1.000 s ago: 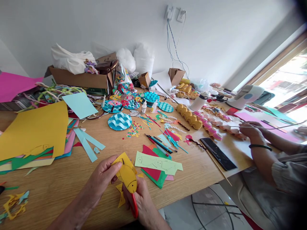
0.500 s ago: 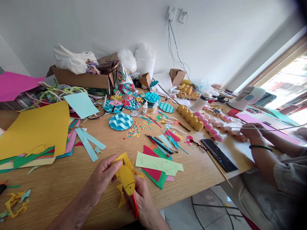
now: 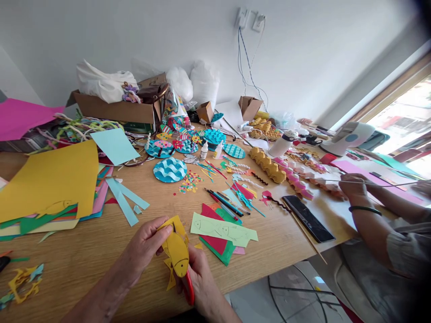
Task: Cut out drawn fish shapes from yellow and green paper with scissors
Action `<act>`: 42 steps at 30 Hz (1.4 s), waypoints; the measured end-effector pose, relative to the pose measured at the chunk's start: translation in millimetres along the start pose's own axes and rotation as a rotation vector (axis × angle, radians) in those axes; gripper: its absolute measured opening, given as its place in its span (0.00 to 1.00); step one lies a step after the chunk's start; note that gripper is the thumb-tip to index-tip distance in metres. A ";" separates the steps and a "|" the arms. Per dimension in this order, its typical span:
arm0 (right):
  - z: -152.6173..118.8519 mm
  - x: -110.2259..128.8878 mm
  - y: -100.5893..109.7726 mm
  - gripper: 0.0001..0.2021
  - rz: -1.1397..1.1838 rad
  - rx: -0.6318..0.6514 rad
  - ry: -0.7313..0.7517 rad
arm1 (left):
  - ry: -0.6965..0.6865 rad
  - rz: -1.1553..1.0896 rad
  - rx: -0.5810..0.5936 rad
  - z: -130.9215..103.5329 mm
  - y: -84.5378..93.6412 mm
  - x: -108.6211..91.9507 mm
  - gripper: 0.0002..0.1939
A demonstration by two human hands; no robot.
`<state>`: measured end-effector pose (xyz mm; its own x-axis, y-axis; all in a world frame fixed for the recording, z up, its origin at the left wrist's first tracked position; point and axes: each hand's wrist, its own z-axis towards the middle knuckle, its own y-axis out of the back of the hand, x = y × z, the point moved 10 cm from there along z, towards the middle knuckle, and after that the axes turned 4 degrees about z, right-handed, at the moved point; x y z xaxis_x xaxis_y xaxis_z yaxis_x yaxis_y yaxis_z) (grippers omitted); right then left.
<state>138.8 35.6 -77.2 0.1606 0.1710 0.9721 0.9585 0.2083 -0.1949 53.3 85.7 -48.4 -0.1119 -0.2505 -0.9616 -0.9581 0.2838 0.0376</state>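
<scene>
Yellow paper fish (image 3: 177, 253), pinched in the left hand (image 3: 153, 239), has turned slightly toward six o'clock, apparently re-angling the cut for red scissors (image 3: 190, 290) gripped by the right hand (image 3: 202, 272)

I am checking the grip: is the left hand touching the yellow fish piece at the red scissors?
Touching. The head view shows the left hand with its thumb pressed on the upper part of the yellow fish piece.
</scene>
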 end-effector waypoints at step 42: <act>-6.6 0.6 3.8 0.23 -0.099 0.012 0.006 | 0.174 -0.111 0.105 -1.2 9.7 19.9 0.11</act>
<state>144.0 30.1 -76.5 0.0664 0.1431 0.9875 0.9668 0.2355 -0.0992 41.4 82.4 -66.8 -0.0600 -0.4389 -0.8965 -0.9354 0.3384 -0.1030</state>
